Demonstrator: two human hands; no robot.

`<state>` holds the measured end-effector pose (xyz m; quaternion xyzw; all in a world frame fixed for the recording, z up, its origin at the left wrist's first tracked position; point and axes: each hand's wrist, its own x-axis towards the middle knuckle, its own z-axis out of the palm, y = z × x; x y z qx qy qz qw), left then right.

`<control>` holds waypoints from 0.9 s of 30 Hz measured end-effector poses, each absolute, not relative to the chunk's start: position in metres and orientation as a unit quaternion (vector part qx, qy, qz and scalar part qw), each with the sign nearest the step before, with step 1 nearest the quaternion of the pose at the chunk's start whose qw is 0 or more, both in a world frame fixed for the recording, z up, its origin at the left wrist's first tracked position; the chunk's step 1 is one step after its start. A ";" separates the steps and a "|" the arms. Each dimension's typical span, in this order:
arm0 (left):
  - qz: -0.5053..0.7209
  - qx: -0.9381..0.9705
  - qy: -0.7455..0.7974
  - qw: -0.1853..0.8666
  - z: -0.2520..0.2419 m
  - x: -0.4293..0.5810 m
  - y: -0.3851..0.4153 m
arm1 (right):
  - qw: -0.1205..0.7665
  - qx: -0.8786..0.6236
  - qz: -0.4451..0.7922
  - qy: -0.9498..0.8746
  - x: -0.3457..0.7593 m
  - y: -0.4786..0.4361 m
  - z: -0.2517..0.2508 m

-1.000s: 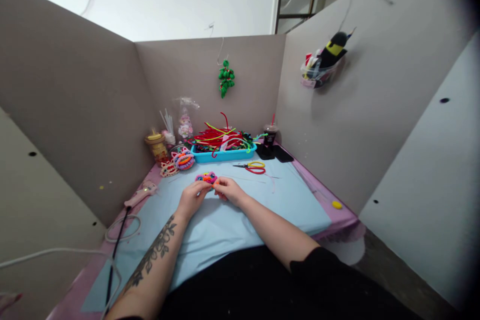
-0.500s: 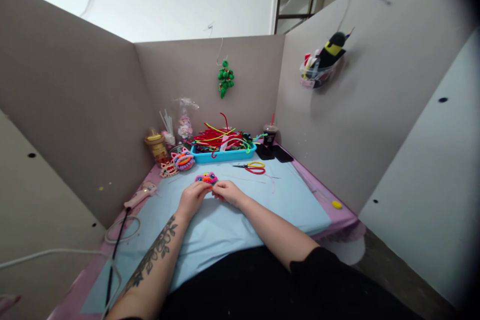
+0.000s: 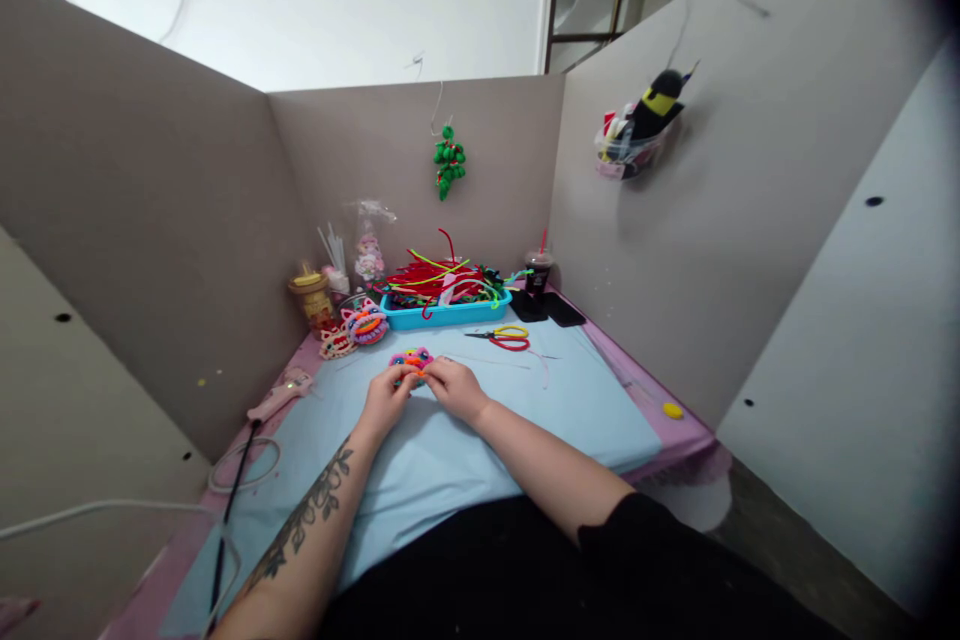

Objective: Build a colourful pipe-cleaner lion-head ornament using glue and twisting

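A small fuzzy pipe-cleaner figure (image 3: pixel 411 358) in pink and orange, with blue eyes and a bit of yellow, sits between my two hands at the middle of the blue cloth. My left hand (image 3: pixel 388 398) pinches its lower left side. From the right, my right hand (image 3: pixel 456 388) presses closed fingers on an orange part at its lower edge. The fingertips almost meet and cover the underside of the figure. Behind it on the left lie a finished-looking purple and orange pipe-cleaner head (image 3: pixel 366 323) and a paler pink one (image 3: pixel 337 342).
A blue tray (image 3: pixel 450 316) heaped with red and green pipe cleaners stands at the back. Scissors (image 3: pixel 506 338) with red and yellow handles lie before it. Two phones (image 3: pixel 562 309), a lidded drink cup (image 3: pixel 538 270), a pink glue gun (image 3: pixel 281 394) and its cord border the cloth.
My right fingers have shifted slightly upward and now lie closer against the figure. My left fingers bend more toward it. The figure stays in nearly the same place.
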<state>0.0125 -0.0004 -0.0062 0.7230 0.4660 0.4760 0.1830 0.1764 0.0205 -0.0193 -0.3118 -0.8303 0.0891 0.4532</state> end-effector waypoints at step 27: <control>0.467 0.789 0.396 0.054 -0.012 0.004 0.004 | 0.445 -0.358 0.455 -0.683 0.176 0.030 -0.021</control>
